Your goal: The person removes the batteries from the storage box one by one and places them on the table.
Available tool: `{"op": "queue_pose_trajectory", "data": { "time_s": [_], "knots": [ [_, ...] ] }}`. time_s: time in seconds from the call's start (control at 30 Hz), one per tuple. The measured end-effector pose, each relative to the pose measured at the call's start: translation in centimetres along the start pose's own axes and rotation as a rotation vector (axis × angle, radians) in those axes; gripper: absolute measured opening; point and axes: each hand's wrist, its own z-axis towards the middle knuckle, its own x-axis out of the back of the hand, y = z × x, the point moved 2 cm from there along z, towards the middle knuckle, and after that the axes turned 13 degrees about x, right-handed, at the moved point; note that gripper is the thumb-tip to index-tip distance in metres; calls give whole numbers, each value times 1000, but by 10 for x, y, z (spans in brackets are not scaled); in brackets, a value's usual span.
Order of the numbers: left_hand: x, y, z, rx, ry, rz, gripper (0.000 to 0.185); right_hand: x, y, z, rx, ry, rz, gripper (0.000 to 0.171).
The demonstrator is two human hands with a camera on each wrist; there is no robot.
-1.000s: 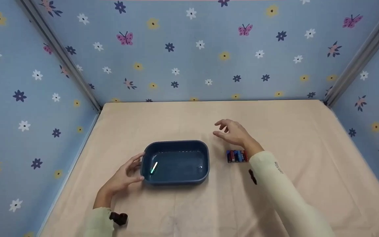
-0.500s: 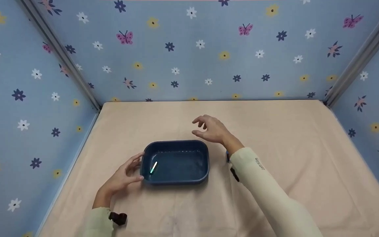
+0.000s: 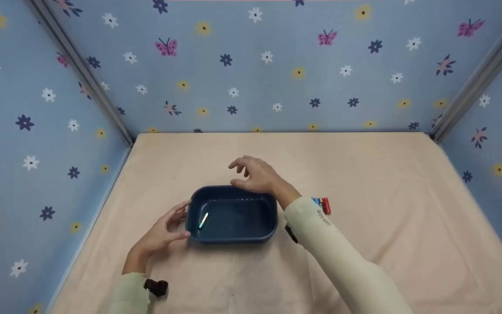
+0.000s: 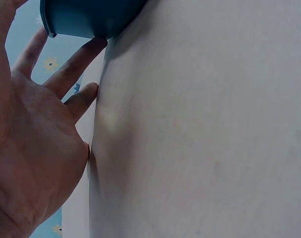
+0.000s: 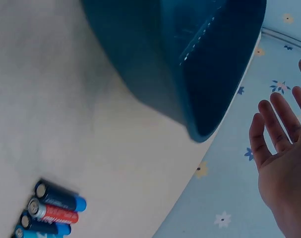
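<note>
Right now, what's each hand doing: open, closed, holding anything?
Left hand: open, fingertips touching the left end of the blue tub.
Right hand: open, empty, above the tub's far rim, batteries behind its wrist.

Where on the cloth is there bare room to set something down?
Free: the far cloth between the blue tub and back wall, plus the stretch right of the batteries. Crowded: around the tub, with the left hand and right hand.

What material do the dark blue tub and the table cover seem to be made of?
The dark blue rectangular tub looks like moulded plastic, with smooth walls, rounded corners and a soft sheen. The beige table cover seems to be matte cloth, since faint creases show.
</note>
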Motion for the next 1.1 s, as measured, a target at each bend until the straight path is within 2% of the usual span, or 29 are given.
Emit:
{"op": "queue_pose_trajectory", "data": {
  "time_s": [0.13, 0.37, 0.57, 0.8, 1.1],
  "knots": [
    [1, 0, -1, -1, 4, 6, 92, -6, -11, 7, 48, -17, 20, 48],
    [1, -1, -1, 3, 2, 13, 91, -23, -23, 14, 109, -106, 61, 46],
    [1, 0, -1, 3, -2, 4, 91, -44, -25, 18, 112, -162, 128, 41],
    [1, -1, -1, 5, -1, 9, 91, -72, -28, 18, 106, -268, 231, 43],
    [0, 0, -2, -6, -9, 4, 90, -89, -25, 15, 88, -377, 232, 49]
  ]
}}
